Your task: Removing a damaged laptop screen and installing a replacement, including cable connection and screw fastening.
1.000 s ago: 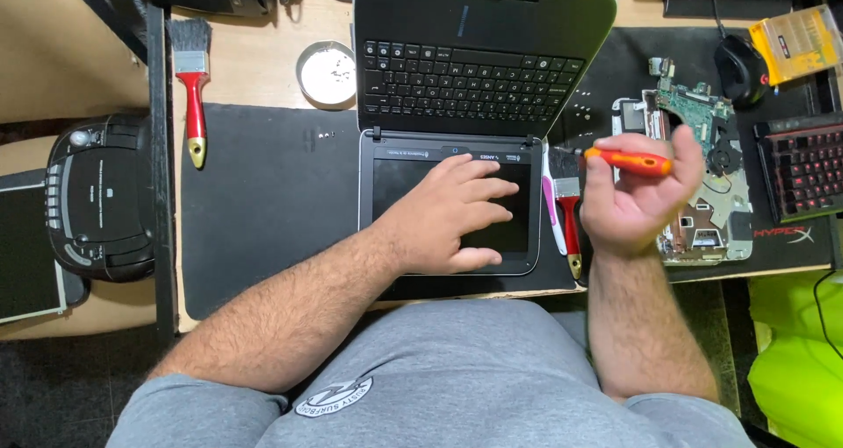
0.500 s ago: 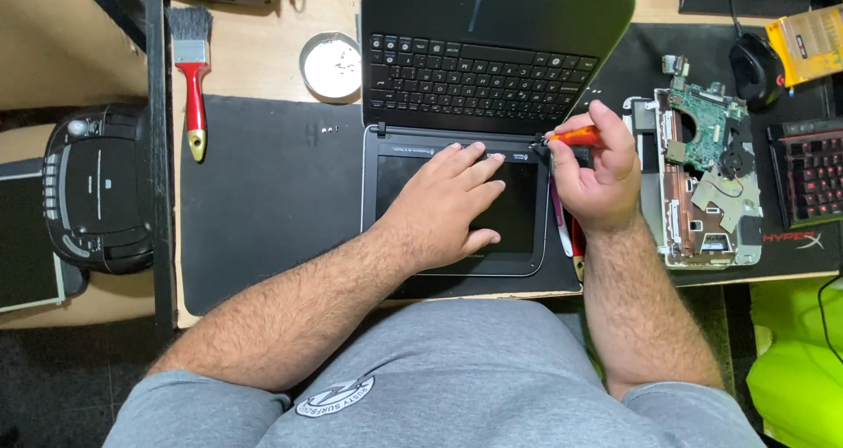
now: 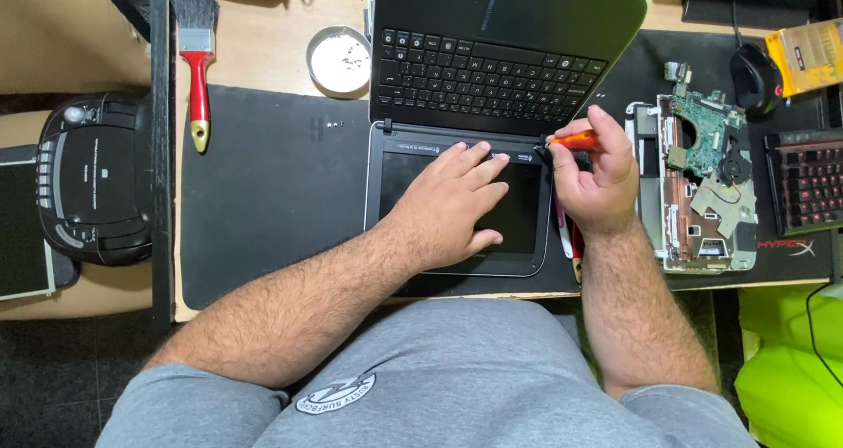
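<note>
A small grey-and-black laptop [image 3: 492, 105], partly taken apart with its keyboard panel tipped up toward the top of the frame, is seen at the centre, lying on a black rectangular work mat [image 3: 263, 193] spread over a light wooden desk [image 3: 263, 53]. The left hand [image 3: 452, 206] is laid flat, fingers spread, on the black lower panel of the laptop, pressing it down. The right hand [image 3: 593, 180], just right of centre, is closed in a pinch around a small screwdriver with an orange-red handle [image 3: 575, 140], whose tip is set at the right hinge corner of the laptop.

Beneath the right hand, two more slim tools [image 3: 566, 237] are partly hidden beside the laptop's right edge. At the right of the frame, a second stripped laptop chassis with a green circuit board [image 3: 702, 176] is laid out, with a black computer mouse [image 3: 755, 75] above it and a black keyboard with red backlit keys [image 3: 808, 180] at the far right. In the upper left, a red-handled paintbrush [image 3: 198, 70] and a round metal tin holding tiny screws [image 3: 339, 60] are found. A black portable radio player [image 3: 92, 180] sits at the left edge.
</note>
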